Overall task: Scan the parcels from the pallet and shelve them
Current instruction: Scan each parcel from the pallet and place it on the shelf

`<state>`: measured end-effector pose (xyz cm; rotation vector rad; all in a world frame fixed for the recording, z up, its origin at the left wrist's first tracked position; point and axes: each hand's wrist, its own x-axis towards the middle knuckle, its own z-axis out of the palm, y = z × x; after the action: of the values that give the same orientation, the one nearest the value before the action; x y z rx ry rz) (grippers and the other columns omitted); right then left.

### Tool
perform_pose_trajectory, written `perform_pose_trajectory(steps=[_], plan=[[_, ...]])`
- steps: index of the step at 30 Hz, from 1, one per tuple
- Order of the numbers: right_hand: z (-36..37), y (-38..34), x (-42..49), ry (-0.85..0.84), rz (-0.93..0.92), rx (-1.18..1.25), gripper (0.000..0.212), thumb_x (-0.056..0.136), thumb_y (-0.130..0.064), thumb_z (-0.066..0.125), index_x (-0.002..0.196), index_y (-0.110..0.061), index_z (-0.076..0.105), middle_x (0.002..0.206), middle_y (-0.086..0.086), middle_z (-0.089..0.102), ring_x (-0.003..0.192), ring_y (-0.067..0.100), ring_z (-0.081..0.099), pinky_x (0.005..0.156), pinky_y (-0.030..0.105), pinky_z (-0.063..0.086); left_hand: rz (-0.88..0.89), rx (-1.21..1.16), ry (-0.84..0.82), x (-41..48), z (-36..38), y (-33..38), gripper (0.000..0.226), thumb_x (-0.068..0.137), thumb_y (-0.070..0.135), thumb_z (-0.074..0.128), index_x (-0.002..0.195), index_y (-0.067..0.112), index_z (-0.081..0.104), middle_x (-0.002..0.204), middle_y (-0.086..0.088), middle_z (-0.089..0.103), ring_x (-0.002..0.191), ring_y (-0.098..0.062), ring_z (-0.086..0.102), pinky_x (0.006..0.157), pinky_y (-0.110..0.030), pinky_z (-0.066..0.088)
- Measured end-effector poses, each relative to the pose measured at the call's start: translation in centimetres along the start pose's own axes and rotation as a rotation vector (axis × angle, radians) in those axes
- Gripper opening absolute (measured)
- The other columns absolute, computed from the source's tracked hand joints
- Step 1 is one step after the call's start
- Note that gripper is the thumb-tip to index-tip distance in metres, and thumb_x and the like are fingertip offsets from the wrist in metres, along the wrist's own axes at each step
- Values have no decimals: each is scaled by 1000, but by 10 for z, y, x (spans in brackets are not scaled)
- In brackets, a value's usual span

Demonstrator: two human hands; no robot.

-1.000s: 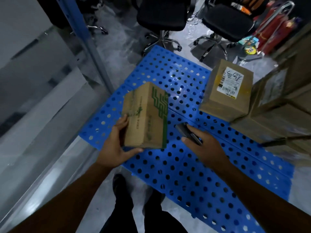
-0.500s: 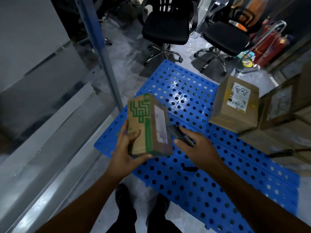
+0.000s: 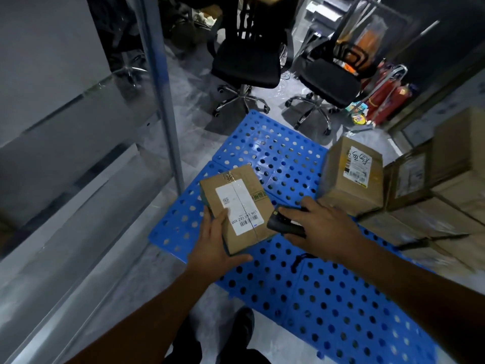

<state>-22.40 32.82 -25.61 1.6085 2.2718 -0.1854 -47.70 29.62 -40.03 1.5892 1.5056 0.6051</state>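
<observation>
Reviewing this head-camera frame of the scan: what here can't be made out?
Head view only.
1. Scanner: mostly covered by the right hand; its trigger and window are hidden.
2. Label on the held parcel: print too small to read; the thumb of the left hand overlaps its edge.
3. Stacked boxes at right: motion-blurred and cut off by the frame edge; count unclear.

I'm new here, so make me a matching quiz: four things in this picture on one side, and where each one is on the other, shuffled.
1. handheld scanner
2. small parcel
3. scribbled-label parcel
4. black office chairs

A. on the blue pallet
B. gripped in the left hand
C. on the floor beyond the pallet
D. held in the right hand

Pairs: 1-D, 2-B, 3-A, 4-C.
</observation>
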Motion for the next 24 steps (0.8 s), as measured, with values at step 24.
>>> perform_pose_trajectory(steps=[24], plan=[[81,30,51,-117,222,912,60,93,-51,63,147,-32,47,140,-5,58,111,13,62,82,16,45,31,-65,88,-19,2,-26,102,78,64,76,157,54,13,170,19,-5,157,-7,5,123,-42,25]])
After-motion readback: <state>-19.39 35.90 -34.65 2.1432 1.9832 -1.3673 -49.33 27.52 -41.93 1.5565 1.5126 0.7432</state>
